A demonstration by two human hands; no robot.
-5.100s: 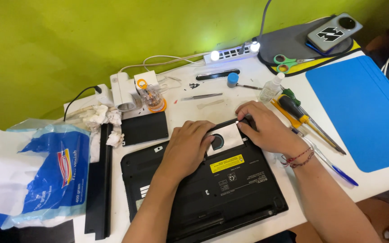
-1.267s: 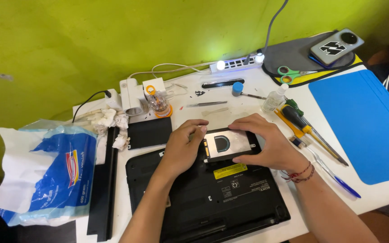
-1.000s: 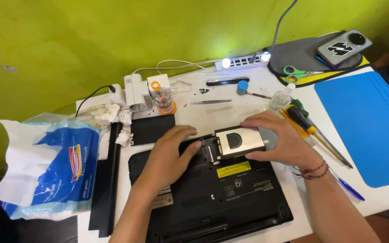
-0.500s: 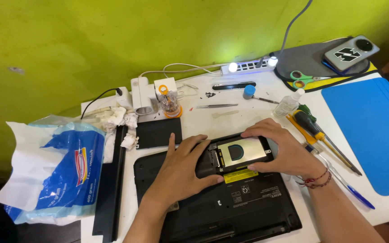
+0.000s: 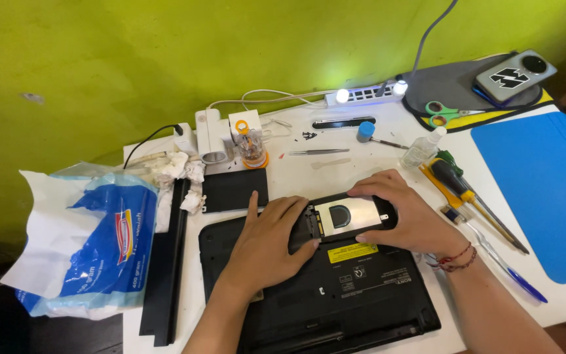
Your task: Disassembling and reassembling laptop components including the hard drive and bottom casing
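Head view, looking down: nearest lies an upturned black laptop (image 5: 335, 288) on the white bench (image 5: 335, 167), its base facing up. On it rests the left hand (image 5: 271, 241), flat, fingers (image 5: 289, 213) spread and pointing far-right, their tips touching the left end of a silver hard drive (image 5: 352, 215) that sits in the bay at the laptop's far edge. The drive's long axis runs left to right, tilted slightly far at its right end. The right hand (image 5: 406, 219) cups that right end, thumb along the near edge and fingers over the far edge, so it is clamped on the drive while the left hand only presses open-palmed beside it. The drive lies between the two hands, and the right has the fuller hold. Right of the hands lie screwdrivers (image 5: 463, 193) and a blue mat (image 5: 545, 190). Left, a black cover panel (image 5: 235, 190), a long black strip (image 5: 167, 262) and a blue-and-white bag (image 5: 90, 242). Farther off are tweezers (image 5: 319, 151), a lit power strip (image 5: 361, 96) and scissors (image 5: 443, 113).
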